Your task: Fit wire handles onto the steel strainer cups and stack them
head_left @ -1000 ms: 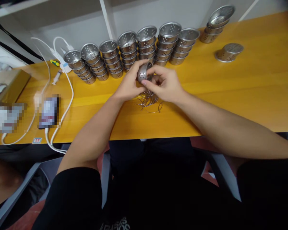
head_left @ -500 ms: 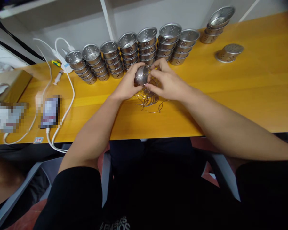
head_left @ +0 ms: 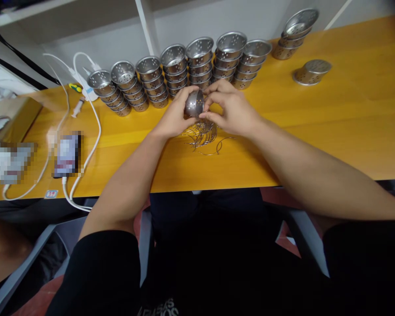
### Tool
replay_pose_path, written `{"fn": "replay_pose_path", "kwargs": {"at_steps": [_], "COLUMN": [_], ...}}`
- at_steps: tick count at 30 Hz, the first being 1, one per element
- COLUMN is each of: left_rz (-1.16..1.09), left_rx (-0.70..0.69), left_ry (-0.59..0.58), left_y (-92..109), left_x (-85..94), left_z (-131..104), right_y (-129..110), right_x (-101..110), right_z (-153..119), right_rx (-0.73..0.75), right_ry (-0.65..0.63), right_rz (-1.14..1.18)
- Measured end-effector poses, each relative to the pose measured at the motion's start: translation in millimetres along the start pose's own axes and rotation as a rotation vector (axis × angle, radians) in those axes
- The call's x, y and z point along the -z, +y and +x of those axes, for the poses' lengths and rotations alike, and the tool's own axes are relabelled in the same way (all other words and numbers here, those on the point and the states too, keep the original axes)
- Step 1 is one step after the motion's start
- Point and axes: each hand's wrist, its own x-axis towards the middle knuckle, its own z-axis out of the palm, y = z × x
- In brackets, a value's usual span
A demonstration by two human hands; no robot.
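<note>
A small perforated metal strainer cup is tipped on its side above the table, its rim facing right. My left hand is closed around its left side, fingers over the top and thumb below. At the rim, the thumb and fingers of my right hand are bent into a pinch. Whatever is between those fingertips, if anything, is too small to make out. Just below both hands lies a loose pile of thin bent metal wires, partly covered by the hands.
Stacks of similar cups line the back of the table. Another stack leans at the far right, near an upside-down cup. To the left are a phone, white cables, a syringe and a cardboard box.
My right hand's fingers have shifted slightly at the cup's rim. The left hand keeps its hold on the cup. The whole view has moved slightly.
</note>
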Motion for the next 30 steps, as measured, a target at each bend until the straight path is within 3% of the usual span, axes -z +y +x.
{"fn": "replay_pose_path", "kwargs": {"at_steps": [3,10,14,18,23,30], "left_rz": [-0.004,-0.032,-0.034,-0.098,-0.149,-0.144], "left_rx": [0.007,0.092,0.083,0.087,0.069,0.012], "left_ry": [0.014,0.109,0.211,0.207,0.169,0.138], "left_y": [1,-5,-10,-11,-8,-2], "left_x": [-0.9,0.2,1.9,-2.6,-6.2,-3.0], "left_z": [-2,-1,4,2,0,0], "right_y": [-3,11,36,48,33,8], "right_x": [1,8,17,7,-1,18], "right_z": [1,0,-3,-5,-6,-4], "right_rx": [-0.021,-0.108,-0.082,-0.008,-0.018,0.036], "right_ry": [0.011,0.236,0.041,-0.145,-0.052,0.112], "right_rz": [-0.006,0.033,0.078,0.047,0.006,0.041]}}
